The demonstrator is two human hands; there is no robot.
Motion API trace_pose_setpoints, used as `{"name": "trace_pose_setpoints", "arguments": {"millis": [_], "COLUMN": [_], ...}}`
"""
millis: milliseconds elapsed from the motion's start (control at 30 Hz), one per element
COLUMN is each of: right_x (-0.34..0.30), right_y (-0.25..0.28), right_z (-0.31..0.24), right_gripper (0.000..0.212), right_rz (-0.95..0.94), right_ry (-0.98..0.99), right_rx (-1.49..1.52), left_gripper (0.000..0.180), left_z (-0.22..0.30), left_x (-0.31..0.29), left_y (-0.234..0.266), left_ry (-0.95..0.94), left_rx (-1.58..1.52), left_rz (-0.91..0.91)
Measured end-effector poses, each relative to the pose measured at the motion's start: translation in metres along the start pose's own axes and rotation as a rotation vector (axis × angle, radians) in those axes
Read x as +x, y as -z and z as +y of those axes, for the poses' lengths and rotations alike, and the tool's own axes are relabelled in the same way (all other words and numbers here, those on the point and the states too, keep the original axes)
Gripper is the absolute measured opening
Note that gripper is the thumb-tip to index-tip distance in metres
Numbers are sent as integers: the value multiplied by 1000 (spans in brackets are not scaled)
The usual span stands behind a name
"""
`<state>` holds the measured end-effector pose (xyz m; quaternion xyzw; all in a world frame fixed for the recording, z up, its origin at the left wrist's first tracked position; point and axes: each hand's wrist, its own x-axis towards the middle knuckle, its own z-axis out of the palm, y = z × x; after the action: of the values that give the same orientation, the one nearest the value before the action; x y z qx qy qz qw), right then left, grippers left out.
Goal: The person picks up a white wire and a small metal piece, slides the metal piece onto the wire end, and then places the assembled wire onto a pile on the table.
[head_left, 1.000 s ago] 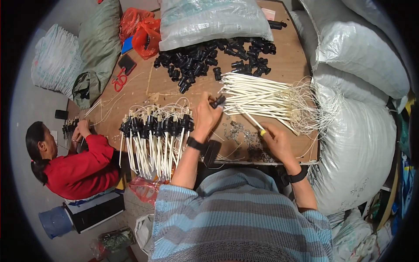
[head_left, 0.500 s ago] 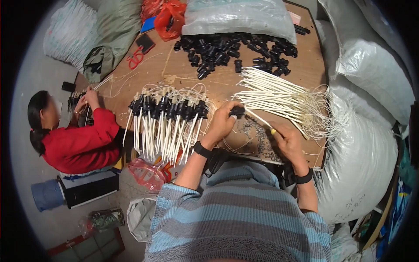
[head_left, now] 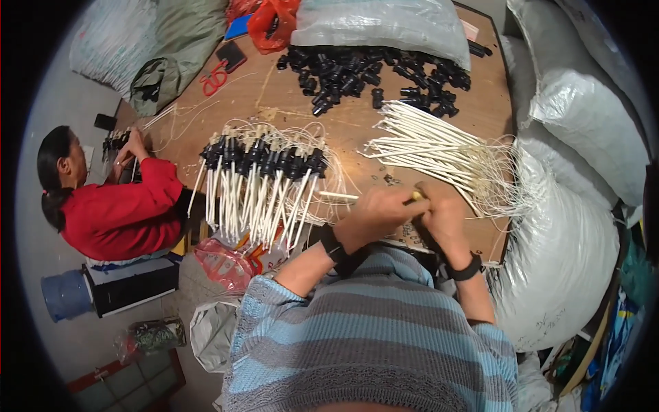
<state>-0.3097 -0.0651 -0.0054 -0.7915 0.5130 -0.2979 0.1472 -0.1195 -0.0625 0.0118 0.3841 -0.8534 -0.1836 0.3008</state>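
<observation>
My left hand (head_left: 376,214) is closed around a thin white tube (head_left: 338,196), whose end pokes out to the left. My right hand (head_left: 445,214) meets it just above the table's near edge, fingers bent inward; what they grip is hidden. A small yellow band or wrap (head_left: 416,196) shows where the fingertips come together. To the left lies a row of black sockets (head_left: 255,152) with white tubes (head_left: 264,213) attached. Loose white tubes with thin wires (head_left: 425,145) lie in a bundle beyond my right hand. Small metal pieces (head_left: 412,237) are scattered beneath my hands.
A heap of black sockets (head_left: 343,74) lies at the back beside a large white sack (head_left: 384,24). Red scissors (head_left: 215,79) and a red bag (head_left: 273,26) sit back left. A person in red (head_left: 120,206) works at the left. Stuffed white sacks (head_left: 563,261) crowd the right edge.
My hands have come together, the right moving left. The black socket seen in my left hand is now hidden, and a white tube now sticks out left of that hand.
</observation>
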Motion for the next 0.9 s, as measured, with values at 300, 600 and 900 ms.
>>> {"name": "trace_pose_setpoints", "arguments": {"millis": [300, 600, 900], "right_x": [2, -10, -7], "right_y": [33, -25, -26], "right_z": [-7, 1, -13], "right_gripper": [13, 18, 7], "right_rz": [-314, -79, -10], "right_ry": [-390, -66, -63], "right_rx": [872, 153, 298], "left_gripper": [21, 19, 22], "left_z": [-53, -39, -44], "left_x": [-28, -16, -16], "left_y": [-13, -5, -18], "left_ry": [802, 738, 757], "left_rx": [-538, -346, -606], "left_rz": [60, 141, 67]}}
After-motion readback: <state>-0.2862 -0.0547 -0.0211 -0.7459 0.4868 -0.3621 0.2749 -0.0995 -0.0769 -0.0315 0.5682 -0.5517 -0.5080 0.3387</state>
